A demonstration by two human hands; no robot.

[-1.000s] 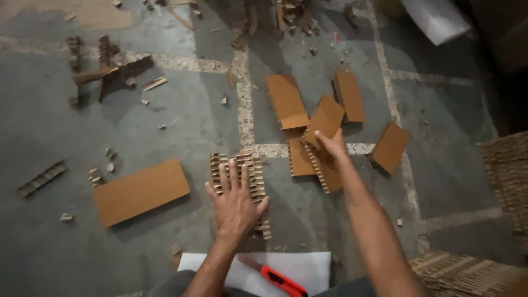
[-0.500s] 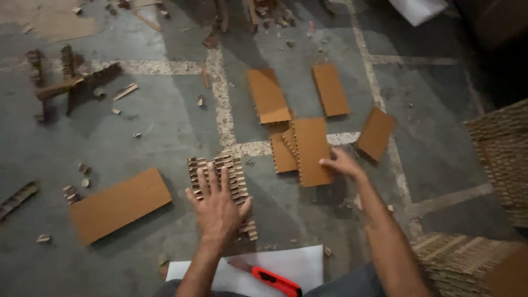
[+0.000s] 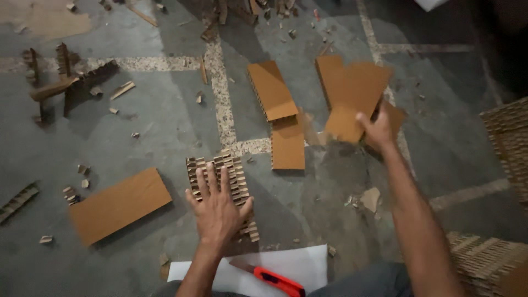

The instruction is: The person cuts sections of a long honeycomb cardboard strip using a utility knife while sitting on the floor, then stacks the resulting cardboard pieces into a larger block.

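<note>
Nearest: red utility knife [image 3: 273, 278] lying on a white sheet [image 3: 308, 264], untouched. Left hand [image 3: 217, 209] flat, fingers spread, pressing the honeycomb cardboard block [image 3: 225, 181] to the floor [image 3: 137, 132]; nothing gripped. Large brown panel [image 3: 118, 204] just beside. Right hand [image 3: 377, 129] pinched shut on a brown cardboard sheet [image 3: 355, 99], lifted off the floor. Further panels [image 3: 278, 104] lie unassembled, so looks early. No labels or signs visible.

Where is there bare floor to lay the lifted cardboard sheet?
Bare floor lies between the right hand and the wicker stack, and between the honeycomb block and the flat pieces. The top edge is crowded with scraps.
</note>
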